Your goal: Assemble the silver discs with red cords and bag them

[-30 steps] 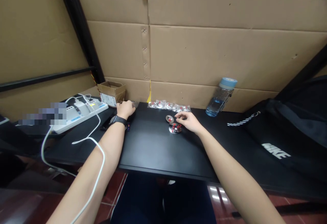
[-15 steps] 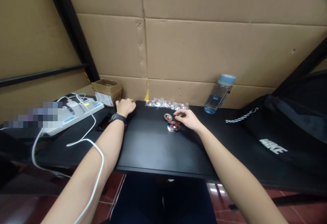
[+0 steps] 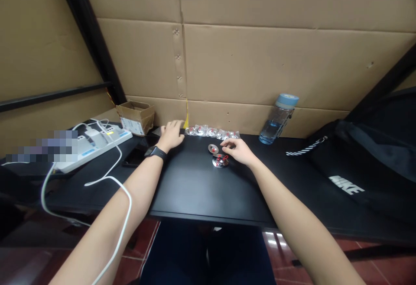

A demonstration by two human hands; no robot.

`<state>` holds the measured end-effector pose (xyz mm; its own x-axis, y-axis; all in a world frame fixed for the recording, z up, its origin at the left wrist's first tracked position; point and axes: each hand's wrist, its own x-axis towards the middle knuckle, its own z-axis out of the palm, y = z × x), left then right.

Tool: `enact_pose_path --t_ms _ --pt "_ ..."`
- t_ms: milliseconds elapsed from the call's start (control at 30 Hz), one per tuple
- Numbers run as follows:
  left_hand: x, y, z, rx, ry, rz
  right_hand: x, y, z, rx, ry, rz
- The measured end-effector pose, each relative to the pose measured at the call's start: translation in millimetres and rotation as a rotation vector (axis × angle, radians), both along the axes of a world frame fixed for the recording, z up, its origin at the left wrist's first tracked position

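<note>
My left hand (image 3: pixel 172 133), with a black watch on its wrist, lies at the back of the black table (image 3: pixel 195 185) with its fingers stretched toward a row of small clear bags (image 3: pixel 212 132) that hold silver and red parts. My right hand (image 3: pixel 236 150) rests curled beside two loose silver discs (image 3: pixel 218 155), its fingertips just to the right of them. Whether those fingers pinch anything I cannot make out.
A small open cardboard box (image 3: pixel 135 117) and a white power strip (image 3: pixel 94 140) with a white cable stand at the left. A dark phone (image 3: pixel 134 156) lies by my left wrist. A blue water bottle (image 3: pixel 278 119) and a black bag (image 3: pixel 364 163) are at the right. Cardboard walls close the back.
My left hand has slid right along the table's back edge, from beside the cardboard box toward the row of bags, and its fingers have spread. My right hand has stayed by the discs.
</note>
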<state>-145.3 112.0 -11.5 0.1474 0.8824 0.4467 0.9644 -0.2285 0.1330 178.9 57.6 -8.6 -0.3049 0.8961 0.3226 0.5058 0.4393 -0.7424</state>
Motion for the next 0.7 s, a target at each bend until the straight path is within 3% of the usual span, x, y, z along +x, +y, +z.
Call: enact_pose_path --t_ms 100,200,433,600,700 --pt "26.8 -3.0 -5.3 -0.081 0.087 -0.128 0.3 0.5 -1.2 0.000 -0.006 0.002" --pt "40.3 -2.9 -10.9 -0.125 0.109 -0.148 1.3 1.1 -2.3 0.017 -0.014 0.001" --pt "29.8 -3.5 -9.7 -0.070 0.084 -0.090 1.6 0.8 -1.9 0.028 -0.027 -0.007" --pt "26.2 1.7 -18.2 -0.204 0.092 -0.080 1.2 1.1 -3.4 0.020 -0.038 -0.003" --pt "26.1 3.0 -20.3 -0.190 0.090 -0.043 2.0 1.6 -3.9 0.027 -0.041 -0.005"
